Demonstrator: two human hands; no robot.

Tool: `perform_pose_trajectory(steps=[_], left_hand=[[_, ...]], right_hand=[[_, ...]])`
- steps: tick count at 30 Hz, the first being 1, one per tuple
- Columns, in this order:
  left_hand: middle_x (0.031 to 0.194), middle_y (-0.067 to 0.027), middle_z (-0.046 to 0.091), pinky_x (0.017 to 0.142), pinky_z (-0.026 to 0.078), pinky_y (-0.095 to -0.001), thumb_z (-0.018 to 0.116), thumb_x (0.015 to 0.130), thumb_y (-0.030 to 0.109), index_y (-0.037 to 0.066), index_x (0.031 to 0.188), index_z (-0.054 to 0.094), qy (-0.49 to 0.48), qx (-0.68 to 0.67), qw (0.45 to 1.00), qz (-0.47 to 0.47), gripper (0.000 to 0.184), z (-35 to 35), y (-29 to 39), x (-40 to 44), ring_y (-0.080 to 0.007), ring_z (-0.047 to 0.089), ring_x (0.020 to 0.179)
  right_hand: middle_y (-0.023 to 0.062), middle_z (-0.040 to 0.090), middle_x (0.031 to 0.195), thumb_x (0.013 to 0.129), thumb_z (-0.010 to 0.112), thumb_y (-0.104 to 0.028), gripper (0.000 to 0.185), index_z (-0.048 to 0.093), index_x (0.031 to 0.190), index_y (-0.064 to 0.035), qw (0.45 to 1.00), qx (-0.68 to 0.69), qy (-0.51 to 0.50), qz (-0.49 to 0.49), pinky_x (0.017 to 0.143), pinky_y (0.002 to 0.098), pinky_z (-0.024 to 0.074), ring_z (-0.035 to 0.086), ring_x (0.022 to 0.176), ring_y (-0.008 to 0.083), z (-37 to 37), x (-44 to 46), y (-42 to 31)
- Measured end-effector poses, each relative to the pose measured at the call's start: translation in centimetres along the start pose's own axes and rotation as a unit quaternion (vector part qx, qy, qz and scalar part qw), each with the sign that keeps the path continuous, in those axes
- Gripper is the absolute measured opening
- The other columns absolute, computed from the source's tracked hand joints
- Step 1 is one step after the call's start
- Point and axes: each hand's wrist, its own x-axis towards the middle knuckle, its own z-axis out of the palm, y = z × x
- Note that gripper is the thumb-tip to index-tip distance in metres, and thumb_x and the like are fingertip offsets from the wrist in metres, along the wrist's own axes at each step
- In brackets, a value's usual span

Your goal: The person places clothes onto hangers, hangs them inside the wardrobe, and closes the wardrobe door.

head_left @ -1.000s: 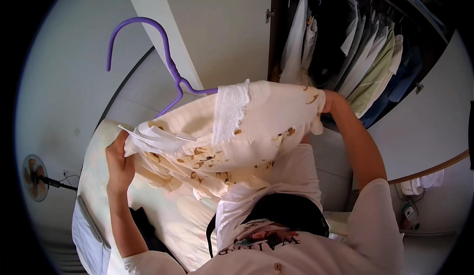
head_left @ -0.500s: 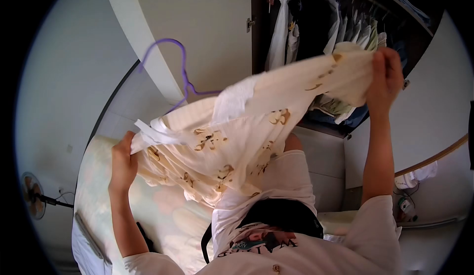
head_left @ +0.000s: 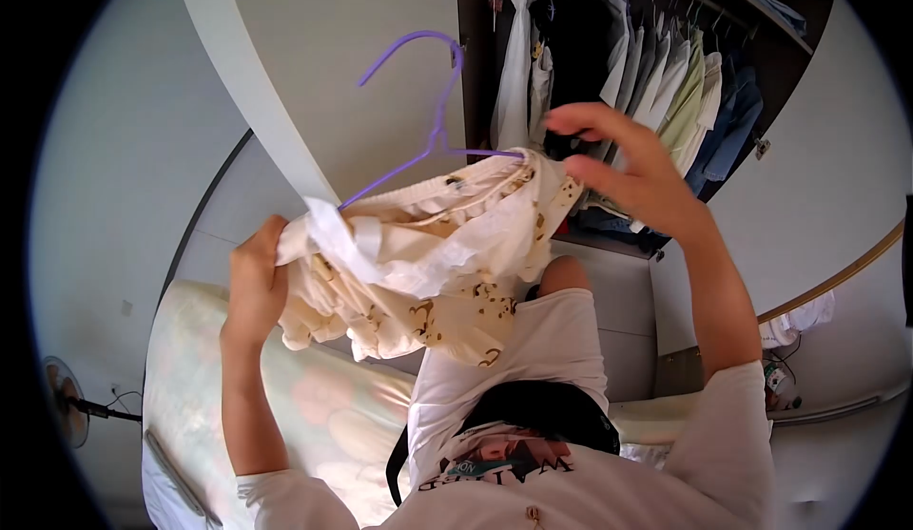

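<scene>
A cream garment (head_left: 399,264) with brown print and a gathered, elastic-looking waistband hangs bunched in front of me. My left hand (head_left: 257,273) is closed around its left end. A purple hanger (head_left: 441,116) has its lower bar running into the top opening of the garment, and its hook points up and to the left. White fabric (head_left: 361,250) lies across the upper edge. My right hand (head_left: 632,173) has its fingers and thumb spread just beyond the garment's right end, gripping nothing.
An open wardrobe (head_left: 471,74) holds several hanging clothes (head_left: 666,83) at the back right. Below and left is a bed (head_left: 314,425) with a pale floral cover. A fan (head_left: 67,402) stands at the far left, and a wardrobe door (head_left: 808,188) is on the right.
My right hand has let go of the garment's stretched right end and moved left, opening. The garment has gathered in and slackened. The hanger has shifted right, its bar now showing more.
</scene>
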Motion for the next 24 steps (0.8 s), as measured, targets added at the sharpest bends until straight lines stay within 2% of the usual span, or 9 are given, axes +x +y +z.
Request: perform_pose_trajectory(steps=[4,6,7,10,13,15,18,21,24], left_hand=[[0.072,-0.0212,0.052,0.060,0.043,-0.0349,0.042,0.066,-0.011,-0.001,0.085,0.050,-0.013,-0.042,0.999,0.017,0.023,1.7,1.7,1.6,-0.0387,0.052,0.068],[0.071,-0.0217,0.052,0.060,0.043,-0.0354,0.043,0.066,-0.010,0.000,0.087,0.050,-0.021,-0.047,0.999,0.016,0.024,2.4,2.4,2.3,-0.0390,0.052,0.068],[0.071,-0.0216,0.052,0.060,0.043,-0.0347,0.044,0.066,-0.010,0.000,0.088,0.050,-0.036,-0.068,0.997,0.026,0.025,2.7,2.7,2.7,-0.0375,0.051,0.065],[0.064,-0.0135,0.053,0.055,0.041,-0.0308,0.050,0.068,-0.006,0.001,0.088,0.051,-0.073,-0.124,0.989,0.025,0.021,3.0,2.7,3.6,-0.0249,0.051,0.056],[0.066,-0.0033,0.053,0.055,0.038,-0.0262,0.063,0.076,0.022,0.002,0.087,0.053,-0.128,-0.307,0.942,0.046,0.026,2.8,1.8,4.5,-0.0132,0.050,0.060],[0.079,0.0004,0.052,0.061,0.039,-0.0228,0.057,0.073,0.059,0.001,0.096,0.054,-0.271,-0.508,0.817,0.021,0.062,2.5,-1.5,5.6,-0.0079,0.049,0.073],[0.096,-0.0031,0.053,0.071,0.039,-0.0213,0.042,0.072,0.073,0.003,0.109,0.051,-0.297,-0.493,0.815,-0.068,0.080,5.6,-1.7,5.8,-0.0096,0.048,0.087],[0.123,-0.0083,0.048,0.090,0.039,-0.0281,0.055,0.081,0.044,0.006,0.125,0.043,-0.391,-0.423,0.797,-0.180,0.059,10.0,-3.6,3.2,-0.0160,0.047,0.110],[0.123,-0.0101,0.049,0.091,0.040,-0.0308,0.060,0.080,0.025,0.004,0.125,0.043,-0.410,-0.490,0.700,-0.319,0.052,12.0,-3.4,2.1,-0.0177,0.048,0.109]], right_hand=[[0.0053,0.058,0.085,0.080,0.060,-0.017,0.028,0.053,0.102,-0.0013,0.996,0.089,-0.021,0.012,0.061,0.0237,0.0413,0.051,0.078,0.0107,3.2,2.1,-0.8],[-0.0012,0.052,0.076,0.083,0.057,-0.012,0.020,0.054,0.100,-0.0023,0.967,0.166,-0.124,0.150,0.062,0.0211,0.0400,0.046,0.068,0.0053,2.9,2.9,-1.7],[-0.0019,0.043,0.060,0.084,0.055,-0.015,0.015,0.053,0.084,-0.0008,0.949,0.229,-0.096,0.193,0.050,0.0219,0.0332,0.037,0.056,0.0055,3.4,2.8,-1.6],[-0.0035,0.043,0.060,0.086,0.053,-0.014,0.013,0.053,0.081,-0.0016,0.974,0.168,-0.059,0.139,0.050,0.0207,0.0312,0.036,0.057,0.0037,2.3,2.2,-0.7],[-0.0047,0.043,0.062,0.086,0.052,-0.012,0.012,0.053,0.079,-0.0020,0.971,0.190,-0.047,0.140,0.049,0.0192,0.0284,0.034,0.056,0.0027,0.7,1.0,-0.4],[-0.0041,0.044,0.066,0.086,0.052,-0.010,0.011,0.053,0.079,-0.0015,0.978,0.174,-0.031,0.108,0.050,0.0187,0.0279,0.034,0.058,0.0029,-0.4,0.4,-0.5],[-0.0031,0.044,0.068,0.086,0.052,-0.010,0.011,0.054,0.079,-0.0009,0.984,0.160,-0.001,0.079,0.052,0.0188,0.0280,0.035,0.060,0.0036,-1.5,-0.1,-0.9],[-0.0028,0.045,0.070,0.086,0.052,-0.011,0.013,0.054,0.079,-0.0001,0.987,0.144,0.020,0.071,0.052,0.0189,0.0275,0.035,0.060,0.0044,-2.3,-0.7,-0.6],[-0.0031,0.044,0.069,0.087,0.053,-0.012,0.014,0.054,0.079,-0.0005,0.987,0.133,0.029,0.090,0.052,0.0187,0.0271,0.035,0.059,0.0042,-3.4,-1.5,0.3]])
